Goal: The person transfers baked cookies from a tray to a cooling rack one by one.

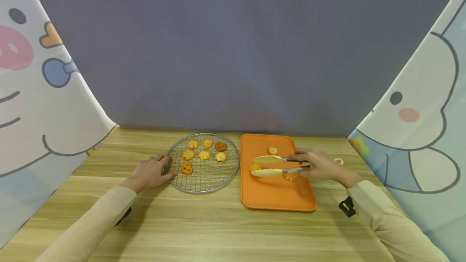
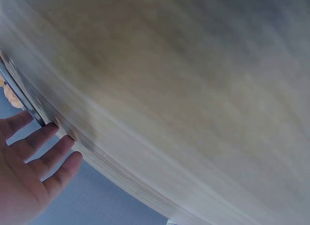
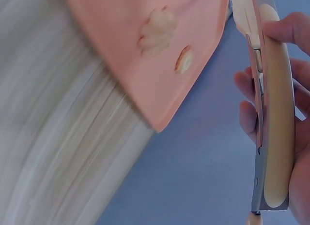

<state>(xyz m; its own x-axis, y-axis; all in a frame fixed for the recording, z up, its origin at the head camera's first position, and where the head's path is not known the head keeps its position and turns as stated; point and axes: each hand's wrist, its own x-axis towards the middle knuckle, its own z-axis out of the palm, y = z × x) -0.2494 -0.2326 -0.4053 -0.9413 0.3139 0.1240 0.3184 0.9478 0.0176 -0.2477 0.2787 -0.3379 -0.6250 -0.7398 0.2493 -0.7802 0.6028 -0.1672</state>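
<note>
My left hand (image 1: 151, 172) rests at the left rim of a round wire cooling rack (image 1: 207, 179), fingers extended. In the left wrist view its fingertips (image 2: 68, 140) lie right by the metal rim. Several cookies sit on the rack, among them a pretzel-shaped one (image 1: 187, 168). My right hand (image 1: 318, 165) grips a pair of tongs (image 3: 278, 109) with cream-coloured tips and handle. The tongs' spread tips reach over an orange tray (image 1: 274, 197), on either side of a yellow cookie (image 1: 255, 167). Two more cookies show there, one behind (image 1: 272, 151) and a flower-shaped one (image 1: 290, 176) under the tongs.
A pale ring-shaped cookie (image 1: 339, 161) lies on the wooden table (image 1: 196, 229) right of the tray, beyond my right hand. A grey panel (image 1: 233, 51) stands along the back, and cartoon-printed sheets (image 1: 418, 153) hang at both sides.
</note>
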